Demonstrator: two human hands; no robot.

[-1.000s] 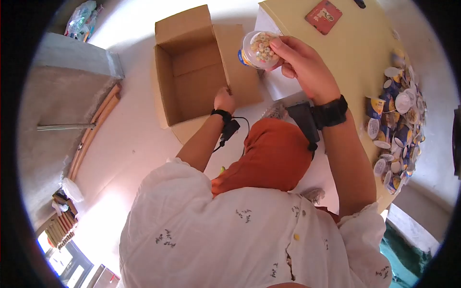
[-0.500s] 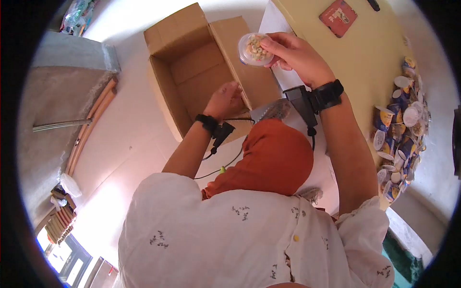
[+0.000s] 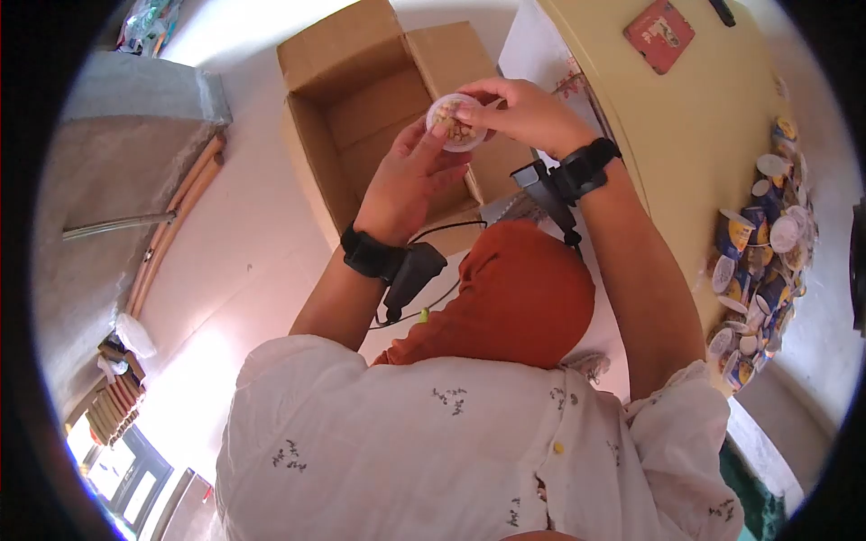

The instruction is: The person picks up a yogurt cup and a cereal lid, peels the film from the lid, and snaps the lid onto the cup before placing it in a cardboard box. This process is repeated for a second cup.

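Observation:
A small clear round cup (image 3: 458, 124) with pale and tan bits in it is held between both hands, above the edge of an open cardboard box (image 3: 361, 117). My left hand (image 3: 406, 180) grips the cup's left side, its thumb at the rim. My right hand (image 3: 519, 113) has its thumb and fingers on the cup's right side. The box looks empty inside in the part that shows, and its right flap lies under the hands.
A yellow table (image 3: 649, 135) on the right bears a red booklet (image 3: 659, 36) and a heap of blue and white cups (image 3: 758, 243). Orange pipes (image 3: 180, 225) run along the left wall. My knee in orange cloth (image 3: 532, 293) is below the box.
My left hand has risen from the box's edge and taken hold of the cup. My right hand has moved left and slightly down with it.

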